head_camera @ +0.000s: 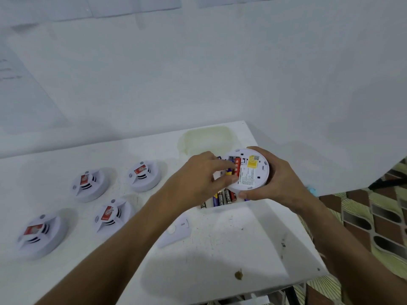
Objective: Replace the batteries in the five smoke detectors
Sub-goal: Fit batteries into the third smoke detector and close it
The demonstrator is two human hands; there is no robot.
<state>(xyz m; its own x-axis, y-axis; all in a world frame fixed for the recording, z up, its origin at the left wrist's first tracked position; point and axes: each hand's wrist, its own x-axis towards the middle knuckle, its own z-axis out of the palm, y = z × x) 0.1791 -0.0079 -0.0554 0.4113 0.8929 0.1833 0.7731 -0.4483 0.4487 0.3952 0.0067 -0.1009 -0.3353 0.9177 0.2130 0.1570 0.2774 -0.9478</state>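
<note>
My right hand (275, 179) grips a white round smoke detector (251, 175), held back side up above the table's right part. Its open battery bay shows a red battery (237, 165) and a yellow label. The fingers of my left hand (202, 175) reach into that bay and touch a blue and yellow battery (229, 171). Under the detector lies a pile of loose batteries (222, 198), black, blue and yellow ones. Several more smoke detectors lie face up on the left: one (144, 175), another (89, 184), a third (111, 214), and the nearest (39, 234).
A white detector cover plate (176, 231) lies on the table (220, 249) below my left wrist. A translucent lid (207, 139) sits at the back near the wall. The table's right edge drops to a patterned floor (374, 216).
</note>
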